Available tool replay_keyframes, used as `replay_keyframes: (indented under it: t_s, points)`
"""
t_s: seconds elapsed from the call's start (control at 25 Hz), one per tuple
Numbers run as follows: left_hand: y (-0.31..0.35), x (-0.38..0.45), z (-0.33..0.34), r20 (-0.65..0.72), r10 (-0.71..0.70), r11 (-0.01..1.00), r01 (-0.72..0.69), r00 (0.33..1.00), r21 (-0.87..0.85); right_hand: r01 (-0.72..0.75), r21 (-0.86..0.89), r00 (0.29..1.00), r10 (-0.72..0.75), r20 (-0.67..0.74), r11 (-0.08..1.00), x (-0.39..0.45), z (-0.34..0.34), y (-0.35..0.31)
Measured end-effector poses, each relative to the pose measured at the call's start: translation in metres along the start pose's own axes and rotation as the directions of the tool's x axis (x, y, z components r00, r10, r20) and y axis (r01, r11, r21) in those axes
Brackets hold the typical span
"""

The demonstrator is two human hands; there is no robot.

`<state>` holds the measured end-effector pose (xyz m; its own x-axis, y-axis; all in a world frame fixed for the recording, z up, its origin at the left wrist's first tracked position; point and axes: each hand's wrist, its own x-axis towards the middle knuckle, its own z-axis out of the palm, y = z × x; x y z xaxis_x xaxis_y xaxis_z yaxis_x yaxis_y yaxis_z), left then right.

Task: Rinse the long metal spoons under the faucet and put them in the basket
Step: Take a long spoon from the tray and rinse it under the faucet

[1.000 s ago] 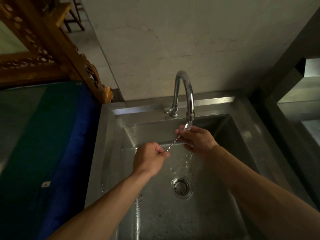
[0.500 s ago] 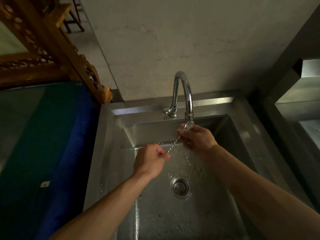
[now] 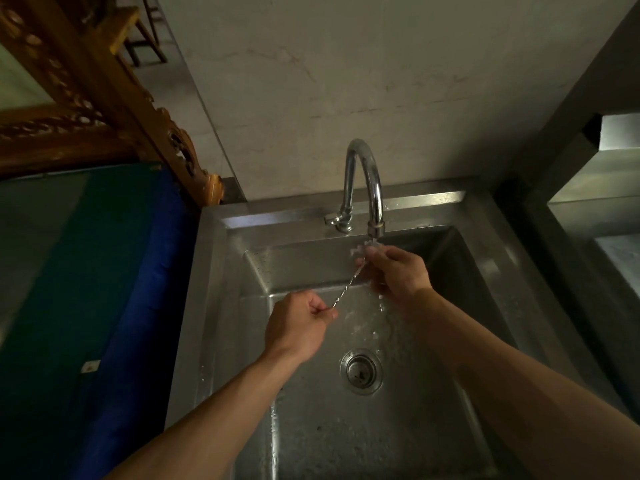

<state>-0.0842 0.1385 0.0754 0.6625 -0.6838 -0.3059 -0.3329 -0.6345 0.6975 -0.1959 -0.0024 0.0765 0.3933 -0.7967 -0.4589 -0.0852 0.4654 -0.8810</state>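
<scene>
A long metal spoon (image 3: 346, 289) with a twisted handle stretches between my hands over the steel sink (image 3: 221, 306). My left hand (image 3: 298, 327) pinches the handle's near end. My right hand (image 3: 394, 275) curls round the bowl end right under the spout of the chrome faucet (image 3: 367, 181). Water runs over my right fingers and splashes down toward the drain (image 3: 361, 371). The spoon's bowl is mostly hidden by my fingers. No basket is in view.
A blue-and-green surface (image 3: 86, 289) lies left of the sink, with a carved wooden frame (image 3: 69, 98) behind it. A pale wall rises behind the faucet. Steel units (image 3: 595, 209) stand at the right.
Both hands have stayed on the spoon under the running water, with only small shifts of the right fingers on the bowl end.
</scene>
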Motion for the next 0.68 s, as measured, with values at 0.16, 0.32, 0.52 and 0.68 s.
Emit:
replay_keyframes:
  t_s: [0.16,0.32,0.52,0.68]
  points:
    - [0.0012,0.0011,-0.0005,-0.013,-0.007,1.0,0.007,1.0,-0.011,-0.008,-0.061,0.997,0.013,0.082,0.998,-0.001,0.0009,-0.0029]
    - [0.0008,-0.0007,0.0026,-0.014,0.002,1.0,-0.003,1.0,-0.025,-0.023,-0.073,0.994,0.03,0.101,0.997,0.0008,-0.0013,-0.005]
    - [0.0082,-0.0003,0.0051,-0.006,0.0,1.0,0.0,1.0,-0.02,-0.009,-0.089,1.0,0.009,-0.005,0.996,0.0025,0.0025,-0.0011]
    - [0.0051,-0.0005,0.0074,-0.006,-0.009,1.0,0.009,1.0,-0.001,-0.016,-0.11,0.985,0.034,0.167,0.994,-0.0017,-0.0044,-0.0052]
